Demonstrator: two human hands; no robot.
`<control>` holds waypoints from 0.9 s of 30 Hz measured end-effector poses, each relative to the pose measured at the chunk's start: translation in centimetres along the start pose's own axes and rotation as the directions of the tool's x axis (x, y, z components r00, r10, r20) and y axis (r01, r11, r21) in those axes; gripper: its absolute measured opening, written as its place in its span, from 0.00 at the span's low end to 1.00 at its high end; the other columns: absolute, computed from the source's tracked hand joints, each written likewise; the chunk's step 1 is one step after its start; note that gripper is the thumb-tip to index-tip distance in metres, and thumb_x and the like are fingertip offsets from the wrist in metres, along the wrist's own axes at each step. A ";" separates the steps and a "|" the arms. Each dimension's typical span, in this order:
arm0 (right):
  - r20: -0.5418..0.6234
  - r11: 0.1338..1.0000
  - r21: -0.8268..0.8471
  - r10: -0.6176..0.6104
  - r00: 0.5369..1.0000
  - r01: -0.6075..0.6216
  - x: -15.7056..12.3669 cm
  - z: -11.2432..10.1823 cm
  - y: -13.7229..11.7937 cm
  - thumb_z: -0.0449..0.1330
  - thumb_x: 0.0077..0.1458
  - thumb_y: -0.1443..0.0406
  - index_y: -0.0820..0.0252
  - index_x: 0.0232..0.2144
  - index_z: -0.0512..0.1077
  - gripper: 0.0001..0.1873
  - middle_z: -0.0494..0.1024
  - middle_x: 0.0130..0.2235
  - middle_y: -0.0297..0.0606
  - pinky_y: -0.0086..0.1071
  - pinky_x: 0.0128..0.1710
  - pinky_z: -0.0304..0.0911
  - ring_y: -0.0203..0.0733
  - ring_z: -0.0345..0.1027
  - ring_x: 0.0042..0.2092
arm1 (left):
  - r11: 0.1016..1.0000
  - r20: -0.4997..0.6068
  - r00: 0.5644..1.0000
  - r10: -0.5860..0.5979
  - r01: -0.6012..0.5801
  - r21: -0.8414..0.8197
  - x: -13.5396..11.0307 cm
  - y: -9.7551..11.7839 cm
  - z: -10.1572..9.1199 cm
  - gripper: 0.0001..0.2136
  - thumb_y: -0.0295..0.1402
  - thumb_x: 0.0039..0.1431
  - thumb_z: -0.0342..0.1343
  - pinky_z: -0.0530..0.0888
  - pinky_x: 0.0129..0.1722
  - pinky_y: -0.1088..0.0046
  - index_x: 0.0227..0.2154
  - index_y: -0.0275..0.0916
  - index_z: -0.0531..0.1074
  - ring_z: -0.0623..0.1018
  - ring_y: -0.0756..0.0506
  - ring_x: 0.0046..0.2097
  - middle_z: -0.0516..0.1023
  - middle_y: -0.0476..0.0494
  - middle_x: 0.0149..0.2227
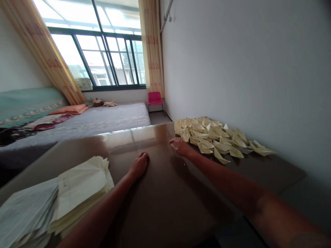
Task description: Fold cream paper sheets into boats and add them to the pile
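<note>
My left hand [140, 163] rests on the brown table, fingers curled in, with nothing visible in it. Just left of the folded paper boats [207, 132], my right hand [179, 146] hovers close to the tabletop. Its fingers are slightly bent and a little apart, and they hold nothing that I can see. Many cream paper boats crowd together along the wall side of the table. To the left of my left forearm lies a thick stack of cream paper sheets [81, 182], creased on top. Next to it is a pile of printed sheets [29, 208].
The glossy brown table [155, 203] stands against a white wall [245, 69] on the right. Beyond its far edge is a bed [124, 115] with an orange pillow [69, 109]. A pink chair [155, 99] stands by the curtain [153, 51] near the window.
</note>
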State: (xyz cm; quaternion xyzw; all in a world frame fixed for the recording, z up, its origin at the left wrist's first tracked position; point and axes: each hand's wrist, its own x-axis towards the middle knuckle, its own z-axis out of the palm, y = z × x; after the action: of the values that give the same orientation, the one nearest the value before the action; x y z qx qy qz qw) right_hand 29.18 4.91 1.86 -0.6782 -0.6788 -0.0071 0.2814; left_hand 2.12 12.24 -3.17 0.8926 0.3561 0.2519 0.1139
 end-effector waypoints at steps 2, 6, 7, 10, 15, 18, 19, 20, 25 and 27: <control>0.082 0.998 0.015 -0.060 0.995 0.059 -2.0 2.9 -2.3 0.58 0.56 0.60 0.53 0.47 0.73 0.16 0.76 0.50 0.36 0.37 0.52 0.60 0.43 0.65 0.53 | 1.000 0.020 1.000 -0.002 0.002 0.007 0.0 0.3 0.1 0.13 0.23 0.57 0.41 0.68 0.54 0.59 0.39 0.37 0.70 0.70 0.41 0.51 0.72 0.38 0.46; 0.132 0.995 0.014 -0.099 0.986 0.098 -4.8 5.6 -4.0 0.55 0.58 0.56 0.50 0.53 0.69 0.21 0.69 0.58 0.38 0.45 0.56 0.54 0.47 0.58 0.60 | 0.999 0.095 0.995 0.033 -0.032 -0.015 -1.2 1.6 -0.1 0.15 0.23 0.56 0.43 0.66 0.56 0.57 0.42 0.36 0.70 0.70 0.40 0.53 0.72 0.35 0.49; 0.130 0.995 0.015 -0.104 0.986 0.102 -5.2 5.7 -3.9 0.54 0.59 0.56 0.50 0.54 0.68 0.21 0.68 0.59 0.38 0.47 0.57 0.52 0.47 0.56 0.60 | 0.999 0.115 0.992 0.047 -0.045 -0.026 -1.8 2.1 -0.3 0.15 0.24 0.56 0.44 0.66 0.57 0.58 0.43 0.36 0.71 0.70 0.41 0.53 0.71 0.35 0.51; 0.123 0.992 0.034 -0.123 0.985 0.120 -5.5 5.5 -3.3 0.53 0.59 0.58 0.51 0.53 0.69 0.20 0.70 0.58 0.38 0.46 0.57 0.52 0.46 0.57 0.60 | 0.995 0.181 0.980 0.085 -0.076 -0.059 -4.4 3.5 -1.7 0.15 0.26 0.56 0.47 0.66 0.57 0.63 0.44 0.39 0.73 0.71 0.43 0.53 0.73 0.40 0.51; 0.101 0.988 0.086 -0.138 0.985 0.130 -5.0 5.6 -2.2 0.53 0.59 0.63 0.52 0.47 0.74 0.16 0.74 0.53 0.37 0.41 0.56 0.56 0.42 0.62 0.57 | 0.999 0.221 0.975 0.011 -0.002 -0.038 -9.0 2.7 -8.4 0.13 0.33 0.58 0.48 0.67 0.55 0.71 0.41 0.44 0.76 0.74 0.47 0.51 0.76 0.47 0.48; 0.091 0.988 0.098 -0.130 0.987 0.121 -4.9 5.9 -1.9 0.53 0.58 0.63 0.51 0.45 0.74 0.15 0.75 0.52 0.36 0.42 0.55 0.57 0.43 0.62 0.57 | 0.986 0.127 0.978 -0.166 0.160 0.051 -11.7 0.3 -13.3 0.17 0.41 0.57 0.51 0.62 0.59 0.65 0.47 0.42 0.73 0.70 0.43 0.56 0.73 0.43 0.54; 0.089 0.988 0.099 -0.125 0.988 0.116 -4.9 5.9 -1.9 0.53 0.58 0.63 0.50 0.45 0.74 0.15 0.75 0.52 0.36 0.43 0.55 0.57 0.44 0.62 0.56 | 0.971 0.094 0.968 -0.232 0.225 0.079 -12.4 -0.5 -14.5 0.21 0.44 0.56 0.52 0.61 0.59 0.62 0.49 0.40 0.72 0.69 0.41 0.57 0.72 0.40 0.54; 0.086 0.989 0.099 -0.120 0.989 0.111 -4.9 6.0 -1.9 0.53 0.57 0.63 0.50 0.45 0.75 0.15 0.75 0.52 0.36 0.43 0.54 0.58 0.44 0.63 0.56 | 0.951 0.061 0.953 -0.298 0.291 0.106 -13.1 -1.2 -15.3 0.25 0.46 0.54 0.53 0.60 0.60 0.59 0.51 0.38 0.70 0.68 0.38 0.58 0.70 0.37 0.56; 0.076 0.990 0.099 -0.112 0.991 0.104 -4.9 6.2 -1.7 0.54 0.56 0.63 0.49 0.44 0.75 0.14 0.75 0.52 0.36 0.45 0.53 0.59 0.46 0.63 0.56 | 0.866 0.037 0.873 -0.487 0.477 0.148 -14.3 -3.0 -15.4 0.29 0.53 0.48 0.54 0.66 0.53 0.59 0.47 0.37 0.72 0.74 0.35 0.50 0.76 0.35 0.49; 0.073 0.988 0.103 -0.121 0.990 0.113 -4.9 6.2 -1.5 0.54 0.56 0.63 0.50 0.44 0.75 0.15 0.75 0.52 0.36 0.45 0.54 0.59 0.47 0.63 0.56 | 0.861 0.042 0.865 -0.499 0.491 0.132 -14.2 -3.0 -15.1 0.27 0.54 0.49 0.53 0.67 0.51 0.62 0.43 0.38 0.74 0.75 0.37 0.47 0.77 0.38 0.45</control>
State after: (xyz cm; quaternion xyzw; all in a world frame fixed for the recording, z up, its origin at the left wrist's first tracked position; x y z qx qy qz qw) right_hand 25.12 2.75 -4.71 -0.6222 -0.7276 0.0368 0.2865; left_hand -16.40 4.89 3.25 0.7851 0.5829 0.1595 0.1358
